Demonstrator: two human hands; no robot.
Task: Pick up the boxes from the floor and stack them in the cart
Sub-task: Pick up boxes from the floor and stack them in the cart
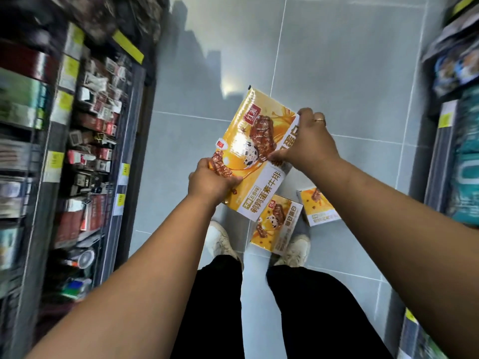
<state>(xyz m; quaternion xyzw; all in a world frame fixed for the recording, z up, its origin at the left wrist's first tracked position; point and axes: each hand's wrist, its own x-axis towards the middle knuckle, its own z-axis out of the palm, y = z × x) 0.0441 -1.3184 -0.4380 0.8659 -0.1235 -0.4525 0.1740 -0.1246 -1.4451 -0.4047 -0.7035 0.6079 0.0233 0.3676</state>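
Goods on the left shelves point(85, 141) were blurred; the right forearm point(388, 203) hid part of the right floor box point(317, 211).

Held box point(248, 130): I'm seeing glossy yellow-orange, brown meat chunks, a speckled white egg, and a white band with dark lettering.
Near floor box point(277, 224): same yellow print, I'd say.
Far floor box point(318, 206): yellow again, white edge.
Floor point(337, 73): pale grey tiles, thin light grout lines.
Shoes point(220, 242): off-white.
Trousers point(215, 307): plain black.
Ring point(320, 120): gold.
Shelf tags point(128, 46): yellow.
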